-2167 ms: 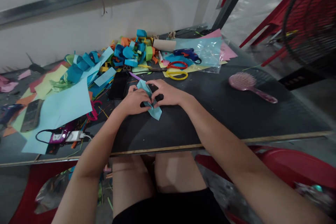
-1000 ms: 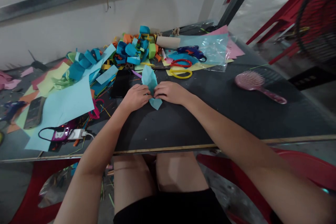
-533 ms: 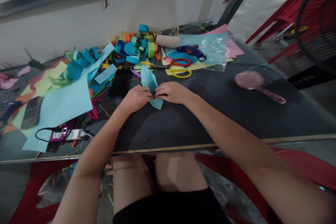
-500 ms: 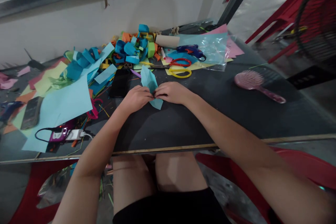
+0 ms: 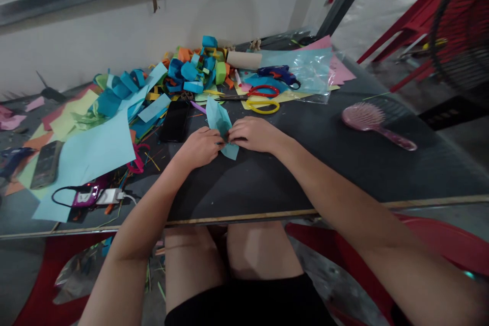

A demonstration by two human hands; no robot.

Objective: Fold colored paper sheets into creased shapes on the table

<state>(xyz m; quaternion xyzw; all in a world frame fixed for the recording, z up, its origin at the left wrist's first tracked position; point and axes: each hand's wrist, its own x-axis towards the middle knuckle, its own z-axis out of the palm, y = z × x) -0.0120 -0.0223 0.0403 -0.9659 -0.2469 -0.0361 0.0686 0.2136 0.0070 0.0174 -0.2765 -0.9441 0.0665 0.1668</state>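
Note:
A folded light blue paper piece (image 5: pixel 218 117) sits on the dark table (image 5: pixel 344 163), its far part sticking up and a small corner poking out toward me. My left hand (image 5: pixel 200 146) pinches it from the left with fingers closed. My right hand (image 5: pixel 254 134) pinches it from the right, fingers curled over the middle fold. Both hands meet at the paper's centre.
A black phone (image 5: pixel 174 121) lies just left of the paper. Behind are a heap of coloured paper loops (image 5: pixel 191 71), red and yellow scissors (image 5: pixel 262 99), a blue glue gun (image 5: pixel 278 74) and a cardboard tube (image 5: pixel 244 59). A pink hairbrush (image 5: pixel 372 119) lies right; a large blue sheet (image 5: pixel 91 155) left.
The paper lay flat under my fingers before; its far part now stands up. My hands have closed in together at its middle and shifted slightly right.

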